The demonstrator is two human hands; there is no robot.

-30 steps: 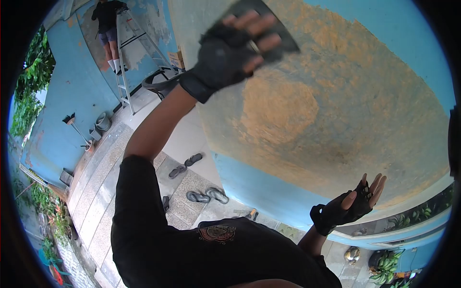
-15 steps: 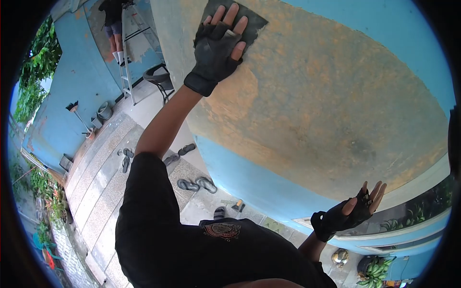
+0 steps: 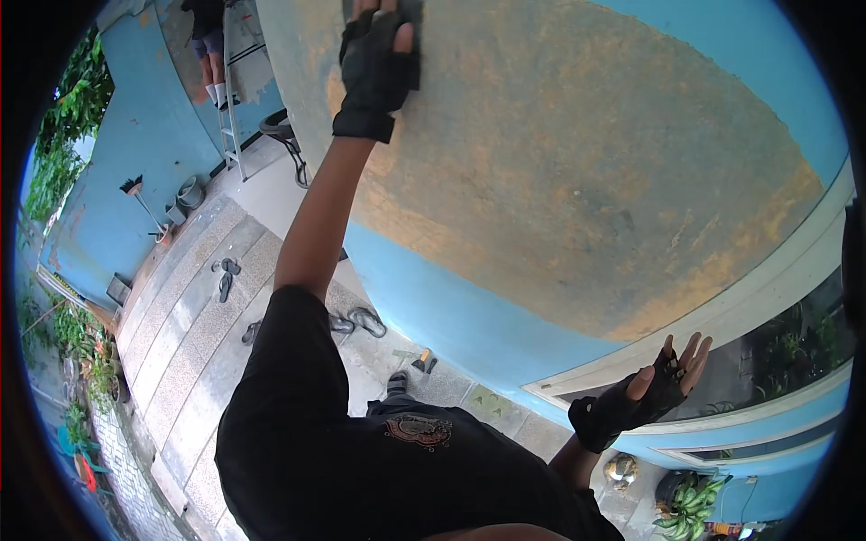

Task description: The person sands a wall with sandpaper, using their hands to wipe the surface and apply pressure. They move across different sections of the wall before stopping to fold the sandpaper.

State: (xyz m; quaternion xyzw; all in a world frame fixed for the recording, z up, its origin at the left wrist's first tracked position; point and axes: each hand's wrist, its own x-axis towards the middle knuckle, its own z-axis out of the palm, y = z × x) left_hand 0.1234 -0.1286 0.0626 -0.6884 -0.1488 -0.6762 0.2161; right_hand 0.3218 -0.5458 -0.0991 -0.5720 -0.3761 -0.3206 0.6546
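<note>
My left hand (image 3: 374, 68), in a black fingerless glove, reaches up and presses a dark sheet of sandpaper (image 3: 414, 68) flat against the wall. Under it spreads a large worn patch (image 3: 532, 153) of grey and tan, bordered by blue paint (image 3: 433, 288). The fingertips run up to the top edge of the view, and most of the sheet is hidden behind the hand. My right hand (image 3: 636, 397), gloved the same way, is held up near the window (image 3: 749, 370) with fingers spread and nothing in it.
On the left a person (image 3: 209, 50) stands on a ladder (image 3: 230, 99) by another wall. A chair (image 3: 287, 135), buckets (image 3: 189, 193), a broom (image 3: 144, 203) and sandals (image 3: 365, 322) are on the ground. A brush-like tool (image 3: 424, 361) lies near the wall base, a potted plant (image 3: 690, 505) at lower right.
My left hand has slid with the sandpaper up and to the left along the wall. My right hand stays spread near the window. The whole view has shifted slightly.
</note>
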